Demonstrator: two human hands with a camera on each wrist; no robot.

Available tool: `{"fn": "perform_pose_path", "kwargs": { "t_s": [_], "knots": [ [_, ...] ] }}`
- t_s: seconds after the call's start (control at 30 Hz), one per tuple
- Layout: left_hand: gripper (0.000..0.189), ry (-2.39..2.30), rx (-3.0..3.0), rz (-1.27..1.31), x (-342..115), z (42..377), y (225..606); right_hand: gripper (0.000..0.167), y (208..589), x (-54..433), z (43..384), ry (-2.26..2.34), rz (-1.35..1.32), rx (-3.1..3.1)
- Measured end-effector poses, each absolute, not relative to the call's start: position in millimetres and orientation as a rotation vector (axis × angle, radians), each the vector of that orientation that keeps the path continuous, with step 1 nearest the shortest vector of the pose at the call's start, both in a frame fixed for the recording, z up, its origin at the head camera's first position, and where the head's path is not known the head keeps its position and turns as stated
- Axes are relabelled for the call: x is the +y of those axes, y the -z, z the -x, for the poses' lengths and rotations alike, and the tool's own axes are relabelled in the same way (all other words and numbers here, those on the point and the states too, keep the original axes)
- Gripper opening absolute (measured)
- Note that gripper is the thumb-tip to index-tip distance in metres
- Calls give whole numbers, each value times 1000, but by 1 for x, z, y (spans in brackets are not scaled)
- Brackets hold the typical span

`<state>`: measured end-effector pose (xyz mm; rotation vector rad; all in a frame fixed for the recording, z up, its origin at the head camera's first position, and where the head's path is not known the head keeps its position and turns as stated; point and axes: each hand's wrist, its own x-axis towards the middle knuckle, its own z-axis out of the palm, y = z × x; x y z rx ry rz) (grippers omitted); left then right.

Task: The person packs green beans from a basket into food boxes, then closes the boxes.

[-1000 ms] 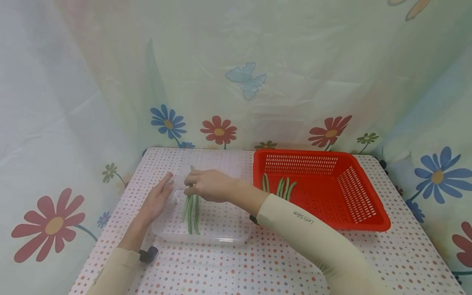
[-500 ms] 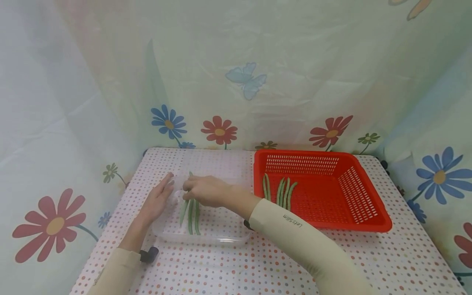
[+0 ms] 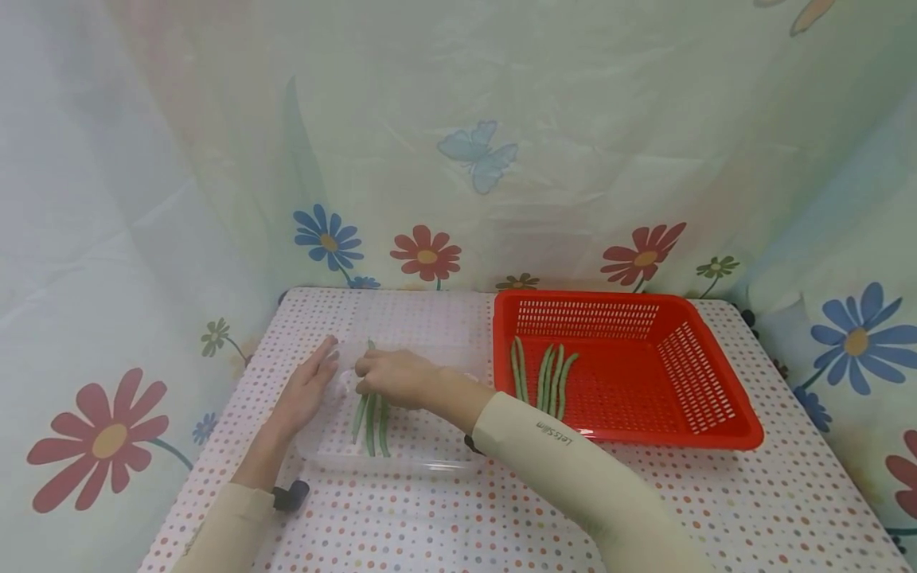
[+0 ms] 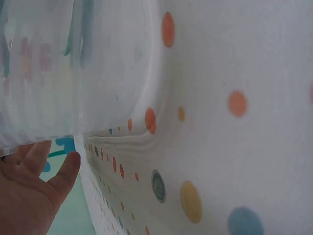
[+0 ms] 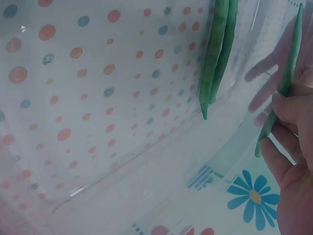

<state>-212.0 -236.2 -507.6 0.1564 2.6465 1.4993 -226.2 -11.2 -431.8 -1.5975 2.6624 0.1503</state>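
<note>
My right hand [image 3: 394, 379] pinches 1 green bean [image 5: 292, 61] above the clear tray [image 3: 401, 461] at left; my left hand [image 3: 304, 391] lies relaxed by its left wall. Likely light, firm, snappable: hold mid-length, gently.

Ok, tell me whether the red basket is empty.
No, several green beans lie inside the red basket, toward its left side.
</note>
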Motion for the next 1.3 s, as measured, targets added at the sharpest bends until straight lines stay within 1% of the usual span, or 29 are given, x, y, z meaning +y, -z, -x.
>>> {"fn": "perform_pose_path", "kwargs": {
  "t_s": [0.4,0.77,0.93,1.1,1.3],
  "knots": [
    [58,-1480,2662,-153,-236,211,508,34,436,-12,227,-132,1590,2630],
    [58,-1488,2657,-155,-236,211,510,27,439,-13,226,-120,1615,2583],
    [58,-1489,2655,-152,-235,210,509,28,439,-13,226,-115,1603,2577],
    [57,-1471,2665,-141,-235,209,507,34,437,-13,227,-140,1602,2593],
    [57,-1460,2677,-142,-236,210,507,36,420,-12,230,-98,1638,2656]
  ]
}}
